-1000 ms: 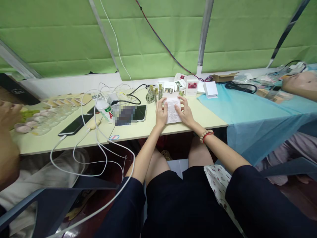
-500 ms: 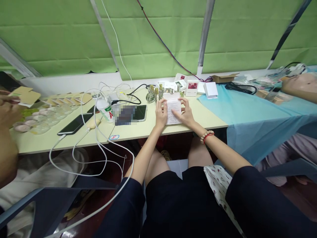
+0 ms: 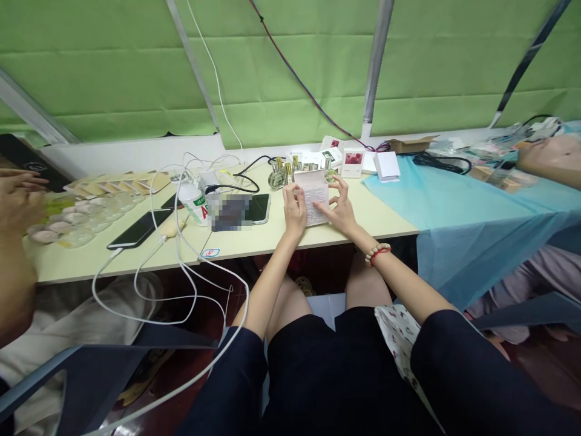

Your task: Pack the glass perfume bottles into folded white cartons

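A small white box with printed text on the side facing me stands near the front of the table, its top flap raised. My left hand is closed on the box's left edge. From the right, my right hand grips it, thumb against the printed side and fingers bent near the upper right corner. Just behind the box are several small glass bottles with gold caps, partly hidden by it. Picture-fronted boxes and a plain white box stand to the right of the bottles.
A phone, a white bottle and another phone with looping white cables lie left. Blue sheeting covers the right side. A co-worker's hand is at far left, near rows of small round containers.
The box's top flap stands higher, and my right fingers have shifted slightly up around that corner. At far left, the co-worker's hand has moved and the tan card it held is out of sight.
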{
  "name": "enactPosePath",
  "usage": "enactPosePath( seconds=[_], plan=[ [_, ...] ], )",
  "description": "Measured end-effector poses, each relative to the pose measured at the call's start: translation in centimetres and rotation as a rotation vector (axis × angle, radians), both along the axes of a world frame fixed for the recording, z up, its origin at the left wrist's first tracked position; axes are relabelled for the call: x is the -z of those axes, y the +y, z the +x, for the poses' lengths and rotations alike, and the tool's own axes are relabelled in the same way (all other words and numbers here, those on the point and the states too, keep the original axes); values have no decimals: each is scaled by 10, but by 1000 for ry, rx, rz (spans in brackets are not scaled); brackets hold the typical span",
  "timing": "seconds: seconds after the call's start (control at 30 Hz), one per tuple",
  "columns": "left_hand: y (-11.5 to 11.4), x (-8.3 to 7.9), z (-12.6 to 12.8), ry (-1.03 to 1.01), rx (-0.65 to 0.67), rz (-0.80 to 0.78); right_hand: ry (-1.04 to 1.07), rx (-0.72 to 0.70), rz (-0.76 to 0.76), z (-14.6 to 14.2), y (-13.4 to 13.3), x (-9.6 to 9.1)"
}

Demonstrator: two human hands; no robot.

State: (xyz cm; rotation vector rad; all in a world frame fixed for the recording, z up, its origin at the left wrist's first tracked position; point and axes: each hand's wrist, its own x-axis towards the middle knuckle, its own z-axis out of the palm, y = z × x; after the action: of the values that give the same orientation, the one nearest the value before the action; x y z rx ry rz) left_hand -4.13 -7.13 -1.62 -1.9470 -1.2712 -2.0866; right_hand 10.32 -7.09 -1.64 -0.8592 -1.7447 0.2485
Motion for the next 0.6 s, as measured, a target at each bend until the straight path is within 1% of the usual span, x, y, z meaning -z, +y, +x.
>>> enactPosePath(
  seconds=[0.1, 0.23, 0.33, 0.4, 0.47, 0.5, 0.53, 0.6],
  plan=[
    [2, 1, -2, -69, -32, -13, -53, -15, -115, 0, 0, -2],
    [2, -1, -6, -164, -130, 63, -100, 10, -182, 0, 1, -2],
    [1, -2, -8, -193, -163, 135, -77, 83, -190, -1, 5, 0],
    [1, -3, -8, -165, -127, 132, -169, 186, -251, -2, 9, 2],
    [0, -3, -6, -132, -65, 73, -325, 288, -350, -4, 12, 5],
    [-1, -3, -5, -125, -31, 25, -389, 313, -389, -5, 13, 6],
    [-2, -3, -4, -120, 0, -34, -434, 318, -412, -6, 14, 7],
    [-5, -4, -2, -95, 50, -179, -465, 297, -411, -8, 14, 8]
  ],
)
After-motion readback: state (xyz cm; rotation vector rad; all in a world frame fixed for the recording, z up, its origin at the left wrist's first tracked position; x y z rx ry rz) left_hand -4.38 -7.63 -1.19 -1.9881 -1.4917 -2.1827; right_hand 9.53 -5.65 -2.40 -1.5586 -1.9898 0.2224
